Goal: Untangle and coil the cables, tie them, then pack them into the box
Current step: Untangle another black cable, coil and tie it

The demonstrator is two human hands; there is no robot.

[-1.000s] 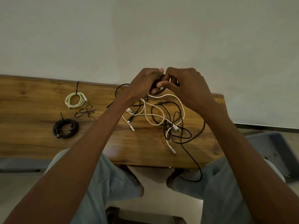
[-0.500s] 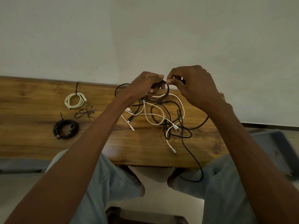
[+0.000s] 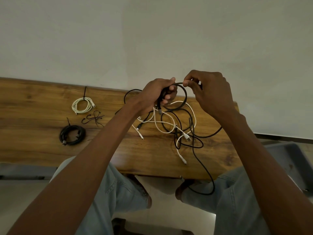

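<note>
head view: both hands (image 3: 156, 95) (image 3: 210, 94) loop round black cable (image 3: 185, 97).

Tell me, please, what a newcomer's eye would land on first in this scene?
Two hands raised over the wooden table: the left hand grips a small coil of black cable, the right hand pinches its loop. Beneath them sprawls a tangle of black and white cables. Left lie two tied coils, white coil and black coil.
</note>
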